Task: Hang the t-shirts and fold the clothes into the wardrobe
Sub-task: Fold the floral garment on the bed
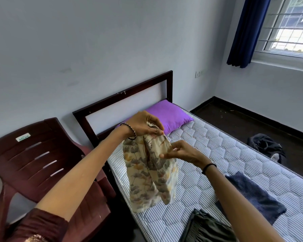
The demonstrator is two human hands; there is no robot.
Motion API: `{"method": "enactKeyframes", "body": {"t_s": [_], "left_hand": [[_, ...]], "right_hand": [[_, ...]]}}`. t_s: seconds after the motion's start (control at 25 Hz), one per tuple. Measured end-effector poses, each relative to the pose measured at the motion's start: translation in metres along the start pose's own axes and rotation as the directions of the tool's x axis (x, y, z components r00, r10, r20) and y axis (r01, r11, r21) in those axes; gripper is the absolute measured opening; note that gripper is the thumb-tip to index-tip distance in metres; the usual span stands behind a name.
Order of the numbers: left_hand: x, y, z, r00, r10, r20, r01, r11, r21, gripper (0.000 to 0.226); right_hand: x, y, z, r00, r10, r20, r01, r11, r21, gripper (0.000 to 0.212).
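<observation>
Your left hand (pixel 143 126) and right hand (pixel 180 151) only pinch the floral garment (pixel 150 177); cloth hanging toward 6 o'clock may slip.

At 7 o'clock a dark maroon sleeve (pixel 42 224) covers the left arm down to the elbow, with a patch of gold embroidery on it. Both forearms, the left grip (pixel 143 124) and the right grip (pixel 180 151) are bare. A dark beaded bracelet (pixel 131 132) circles the left wrist, and a plain black band (pixel 208 167) the right.
</observation>
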State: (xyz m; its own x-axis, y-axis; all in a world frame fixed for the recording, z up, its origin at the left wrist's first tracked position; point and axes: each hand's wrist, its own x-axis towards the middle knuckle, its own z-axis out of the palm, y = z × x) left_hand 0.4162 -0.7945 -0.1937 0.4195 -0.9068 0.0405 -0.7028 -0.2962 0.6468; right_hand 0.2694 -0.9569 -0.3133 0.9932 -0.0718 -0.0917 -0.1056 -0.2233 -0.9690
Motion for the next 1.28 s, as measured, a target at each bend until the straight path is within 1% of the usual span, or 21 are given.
{"method": "enactKeyframes", "body": {"t_s": [0.04,0.12,0.16,0.24,0.28,0.4,0.52,0.6,0.68,0.8,0.88,0.92,0.96,1.0,1.04,1.08,1.12,1.16,1.2,1.24,1.28], "left_hand": [[0.0,0.0,-0.001,1.0,-0.003,-0.015,0.002,1.0,-0.021,0.017],[0.0,-0.002,-0.004,0.999,-0.019,-0.031,0.018,0.999,-0.047,0.018],[0.0,-0.004,-0.006,0.999,-0.024,-0.036,0.023,0.999,-0.045,0.018],[-0.001,-0.007,-0.01,0.998,-0.027,-0.052,0.025,0.999,-0.044,0.019],[-0.001,-0.008,-0.012,0.998,-0.025,-0.061,0.022,0.998,-0.053,0.019],[-0.003,-0.009,-0.014,0.994,-0.017,-0.106,0.01,0.998,-0.068,0.02],[-0.004,-0.018,-0.016,0.99,-0.048,-0.132,0.045,0.999,-0.028,0.02],[-0.004,-0.028,-0.017,0.986,-0.067,-0.153,0.078,0.994,0.072,0.022],[-0.005,-0.038,-0.017,0.988,-0.096,-0.124,0.123,0.965,0.234,0.026],[-0.007,-0.047,-0.023,0.968,-0.242,0.071,0.2,0.907,0.371,0.031],[-0.005,-0.049,-0.022,0.934,-0.303,0.189,0.16,0.828,0.537,0.027],[-0.002,-0.05,-0.019,0.932,-0.308,0.19,0.129,0.773,0.621,0.02],[0.0,-0.049,-0.016,0.936,-0.317,0.15,0.132,0.716,0.686,0.012],[0.002,-0.045,-0.014,0.94,-0.337,0.059,0.186,0.65,0.737,0.013],[0.004,-0.04,-0.013,0.943,-0.323,-0.077,0.261,0.578,0.773,0.02],[0.009,-0.035,-0.017,0.94,-0.263,-0.219,0.327,0.507,0.797,0.025],[0.016,-0.033,-0.021,0.927,-0.121,-0.355,0.368,0.474,0.8,0.027],[0.021,-0.03,-0.024,0.885,0.087,-0.458,0.365,0.481,0.797,0.03],[0.027,-0.035,-0.026,0.831,0.267,-0.488,0.289,0.542,0.789,0.034],[0.03,-0.034,-0.03,0.823,0.347,-0.45,0.191,0.576,0.794,0.039],[0.031,-0.035,-0.033,0.931,0.208,-0.298,0.104,0.634,0.766,0.042]], "right_hand": [[-0.001,0.002,0.0,0.999,0.027,0.032,-0.025,0.999,-0.039,0.02],[-0.003,0.008,0.002,0.994,0.07,0.079,-0.064,0.995,-0.073,0.019],[-0.003,0.012,0.002,0.993,0.088,0.08,-0.081,0.993,-0.087,0.026],[0.0,0.023,0.0,0.988,0.141,0.056,-0.131,0.978,-0.161,0.059],[0.001,0.027,-0.001,0.984,0.169,0.055,-0.154,0.966,-0.207,0.066],[0.001,0.033,-0.002,0.966,0.249,0.069,-0.219,0.93,-0.294,0.056],[-0.004,0.034,-0.007,0.953,0.298,0.052,-0.266,0.907,-0.327,0.045],[-0.009,0.039,-0.012,0.954,0.299,-0.028,-0.287,0.882,-0.373,0.043],[-0.011,0.046,-0.019,0.952,0.262,-0.16,-0.305,0.867,-0.394,0.05],[-0.01,0.053,-0.035,0.899,0.196,-0.392,-0.331,0.89,-0.312,0.058],[-0.006,0.05,-0.043,0.87,0.159,-0.467,-0.341,0.878,-0.335,0.06],[-0.002,0.047,-0.046,0.867,0.15,-0.475,-0.351,0.861,-0.368,0.058],[0.003,0.04,-0.048,0.873,0.152,-0.464,-0.361,0.842,-0.402,0.052],[0.008,0.03,-0.05,0.88,0.153,-0.45,-0.365,0.823,-0.435,0.042],[0.013,0.017,-0.053,0.877,0.144,-0.459,-0.366,0.819,-0.442,0.03],[0.02,0.003,-0.057,0.857,0.113,-0.502,-0.352,0.84,-0.413,0.021],[0.026,-0.011,-0.062,0.807,0.044,-0.589,-0.291,0.897,-0.332,0.016],[0.028,-0.027,-0.065,0.718,-0.068,-0.693,-0.164,0.951,-0.263,0.018],[0.031,-0.036,-0.07,0.626,-0.164,-0.763,-0.041,0.97,-0.241,0.023],[0.033,-0.043,-0.076,0.617,-0.206,-0.76,0.014,0.968,-0.251,0.028],[0.031,-0.048,-0.08,0.751,-0.183,-0.634,-0.009,0.958,-0.286,0.028]]}}
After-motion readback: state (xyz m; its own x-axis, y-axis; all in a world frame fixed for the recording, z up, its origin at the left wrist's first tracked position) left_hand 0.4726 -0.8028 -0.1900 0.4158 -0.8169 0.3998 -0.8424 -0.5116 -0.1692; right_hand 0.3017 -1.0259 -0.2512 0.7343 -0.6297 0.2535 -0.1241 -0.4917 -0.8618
